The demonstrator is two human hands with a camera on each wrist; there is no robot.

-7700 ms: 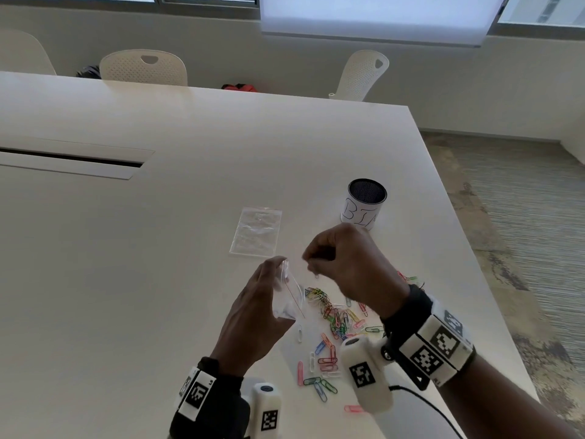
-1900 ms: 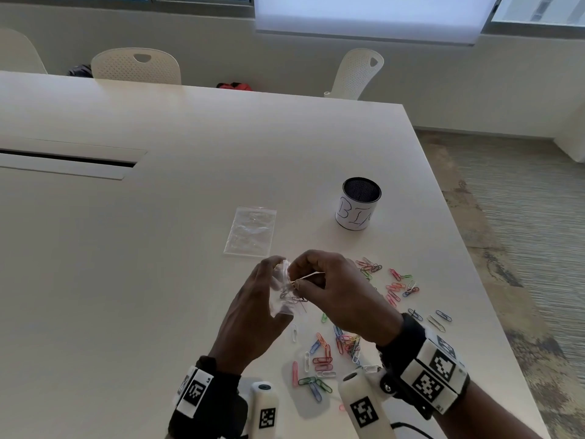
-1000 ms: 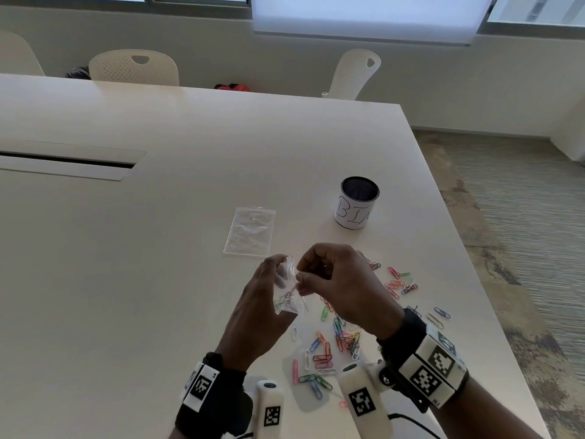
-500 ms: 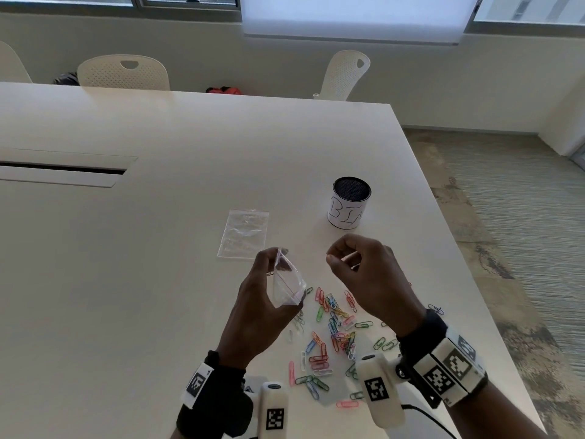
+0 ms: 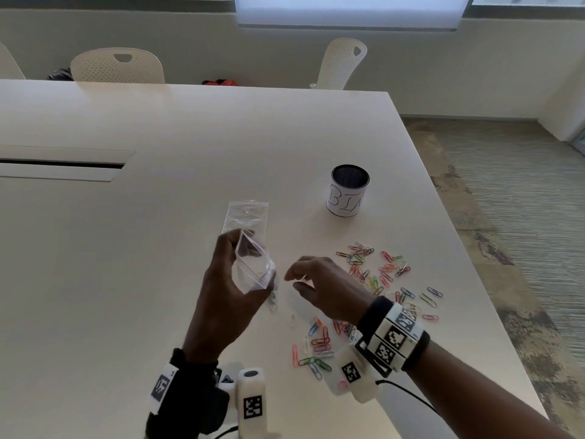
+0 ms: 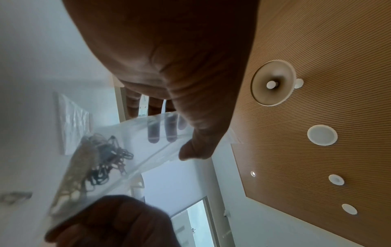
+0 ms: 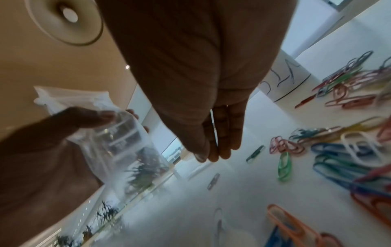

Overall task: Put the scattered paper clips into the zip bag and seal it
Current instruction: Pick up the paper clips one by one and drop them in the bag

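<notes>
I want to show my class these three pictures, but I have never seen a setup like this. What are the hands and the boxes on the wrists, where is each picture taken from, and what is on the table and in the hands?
There is no machine here: a person works with bare hands, wearing a camera on the head and one on each wrist. The wide picture is from the head, looking down; the other two look along each hand from the wrist.

The left hand holds a clear zip bag with its mouth open; the left wrist view shows some clips already inside. The right hand pinches one pale paper clip beside the bag.

On the white table lie many coloured paper clips, a second clear bag lying flat, and a black mesh cup with a handwritten paper label.
</notes>
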